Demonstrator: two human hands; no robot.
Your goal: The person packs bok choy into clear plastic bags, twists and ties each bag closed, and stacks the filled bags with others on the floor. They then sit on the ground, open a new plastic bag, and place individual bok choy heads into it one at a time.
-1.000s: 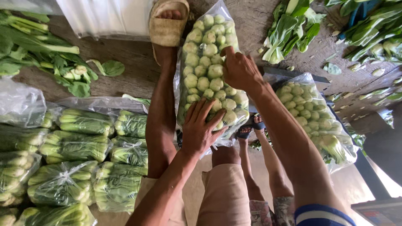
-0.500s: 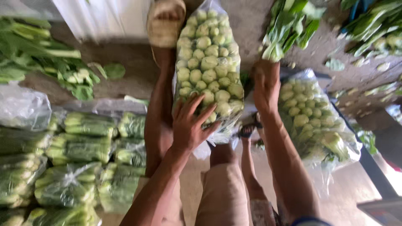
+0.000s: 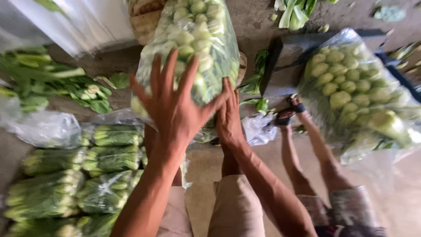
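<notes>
Blurring hides bag (image 3: 197, 39) contents; top cropped.

1. The clear plastic bag (image 3: 193, 48) under my left hand (image 3: 175, 105) and right hand (image 3: 229, 118) is packed with pale green, rounded vegetable bases.
2. The second clear bag (image 3: 355, 87) shows the same pale yellow-green lumps.
3. The stacked bagged greens (image 3: 87, 175) run darker green with whitish stems.
4. Loose leaves (image 3: 57, 83) on the floor are deep green.
5. My shorts (image 3: 237, 206) are plain tan.
6. The woven sandal (image 3: 144, 19) is straw-coloured.
7. The floor (image 3: 258, 17) is grey-brown.
</notes>
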